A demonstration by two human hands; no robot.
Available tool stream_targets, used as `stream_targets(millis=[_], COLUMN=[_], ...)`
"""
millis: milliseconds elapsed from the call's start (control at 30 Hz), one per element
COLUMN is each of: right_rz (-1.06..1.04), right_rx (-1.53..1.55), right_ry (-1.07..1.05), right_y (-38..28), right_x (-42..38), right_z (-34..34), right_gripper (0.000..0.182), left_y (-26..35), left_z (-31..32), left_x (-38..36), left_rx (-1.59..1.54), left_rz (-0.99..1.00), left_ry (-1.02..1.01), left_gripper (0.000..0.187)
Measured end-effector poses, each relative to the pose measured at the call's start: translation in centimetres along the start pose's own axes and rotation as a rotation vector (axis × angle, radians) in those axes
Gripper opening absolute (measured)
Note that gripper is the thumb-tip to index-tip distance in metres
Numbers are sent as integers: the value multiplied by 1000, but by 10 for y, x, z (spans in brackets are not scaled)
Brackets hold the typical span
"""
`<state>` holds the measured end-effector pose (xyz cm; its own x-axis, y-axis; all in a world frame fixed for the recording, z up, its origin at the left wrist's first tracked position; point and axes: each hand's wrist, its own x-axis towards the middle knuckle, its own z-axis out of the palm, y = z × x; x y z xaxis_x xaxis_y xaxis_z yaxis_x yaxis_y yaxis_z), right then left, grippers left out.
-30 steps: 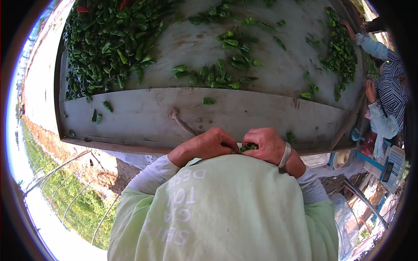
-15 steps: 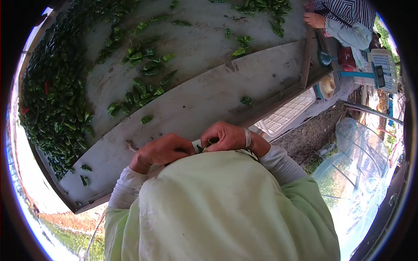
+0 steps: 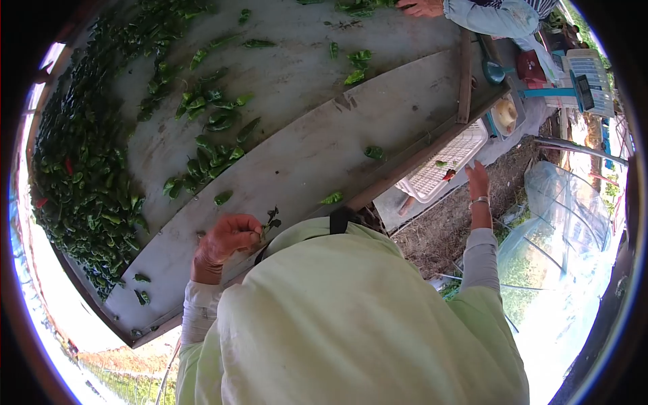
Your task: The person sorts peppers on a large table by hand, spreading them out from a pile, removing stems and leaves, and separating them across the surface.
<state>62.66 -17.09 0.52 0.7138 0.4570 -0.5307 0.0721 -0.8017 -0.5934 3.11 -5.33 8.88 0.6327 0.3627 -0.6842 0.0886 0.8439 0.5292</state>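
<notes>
My left hand point(image 3: 233, 241) is closed in a pinch over the near edge of the table, holding a small dark green leafy sprig point(image 3: 271, 220) by its stem. My right hand point(image 3: 478, 181) reaches out to the right, fingers extended beside the rim of a white plastic crate point(image 3: 426, 191). Within the crate's outline show a red pepper point(image 3: 449, 175) and a small green piece point(image 3: 441, 163). A single green pepper point(image 3: 331, 198) lies near the table edge between my hands, and another pepper point(image 3: 223, 197) is just beyond my left hand.
A large heap of green peppers point(image 3: 81, 182) covers the table's left side, with loose clusters point(image 3: 209, 156) toward the middle. Across the table, a co-worker's hand point(image 3: 422, 7) touches peppers. A scale point(image 3: 583, 92) and a tub point(image 3: 506, 115) stand at right.
My hands have parted: the right swung out to the crate, while the left now shows a leafy sprig. Red and green pieces appear at the crate. The co-worker's hand moved left over the table.
</notes>
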Motion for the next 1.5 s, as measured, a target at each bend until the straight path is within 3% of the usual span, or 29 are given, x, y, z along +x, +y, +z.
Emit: stream_targets(millis=[67,100,167,267,300,367,400,433,467,500,533,600,667,733,800,900,933,1000,1033,1067,1100,1133,1167,1200,1233,1300,1367,1500], right_rz=[-444,-544,-606,-829,-845,-1093,-1089,-546,-253,-116,-18,-68,-326,-598,-1299,-1381,-1390,-899,-919,-490,-53,-67,-330,-580,-582,-1006,-1022,-1164], right_rx=[135,150,-107,-497,-494,-598,-499,-211,-9,443,612,534,-221,-620,-878,-920,-925,-698,-699,-263,166,169,13,-143,-148,-339,-366,-379], right_ry=[78,-77,-254,-434,-462,-377,-437,-569,-607,-704,-707,-752,-873,-1052,-987,-991,-985,-952,-943,-979,-966,-965,-778,-579,-578,-587,-639,-710], right_y=[-27,-41,-95,-117,-112,-93,-92,-94,-110,-121,-132,-142,-138,-119,-103,-105,-106,-115,-129,-148,-163,-169,-170,-170,-171,-166,-163,-145], right_x=[-13,-18,-71,-105,-101,-79,-68,-62,-59,-60,-62,-76,-86,-115,-132,-141,-138,-125,-114,-101,-92,-88,-83,-79,-81,-90,-117,-141], right_z=[33,51,98,148,159,174,173,176,173,170,169,175,186,205,222,226,225,227,227,226,227,234,244,252,258,268,268,270], right_gripper=[35,34,31,37,37,39,37,29,26,29,33,31,27,23,22,21,21,26,26,30,34,34,36,39,39,40,39,37], left_y=[-2,-3,-6,-23,-32,-57,-73,-92,-110,-126,-143,-192,-231,-195,-151,-102,-94,-79,-71,-61,-50,-38,-29,-25,-24,-25,-24,-4], left_z=[-2,-3,-1,-3,-7,-14,-15,-17,-17,-14,-8,1,5,8,14,21,17,7,-1,-9,-15,-19,-22,-27,-35,-41,-38,-12], left_x=[-5,-9,-19,-42,-53,-80,-95,-114,-134,-151,-162,-175,-188,-184,-174,-151,-140,-119,-107,-94,-82,-70,-59,-45,-30,-1,28,90], left_rx=[-8,-12,-80,-178,-189,-251,-265,-276,-293,-103,81,889,1072,956,723,588,580,567,771,981,980,991,997,993,1028,1049,1079,1046], left_rz=[57,62,85,160,169,159,171,87,3,-145,-302,-427,-352,-335,-227,91,150,224,304,388,406,312,212,217,176,122,189,271], left_ry=[-12,3,22,90,118,156,196,199,208,228,231,259,473,521,629,887,939,1001,1131,1261,1271,1280,1282,1283,1264,1242,1347,1343], left_gripper=[12,12,12,10,10,7,7,7,8,11,16,28,29,27,23,18,27,37,52,67,67,78,90,90,91,92,84,76])
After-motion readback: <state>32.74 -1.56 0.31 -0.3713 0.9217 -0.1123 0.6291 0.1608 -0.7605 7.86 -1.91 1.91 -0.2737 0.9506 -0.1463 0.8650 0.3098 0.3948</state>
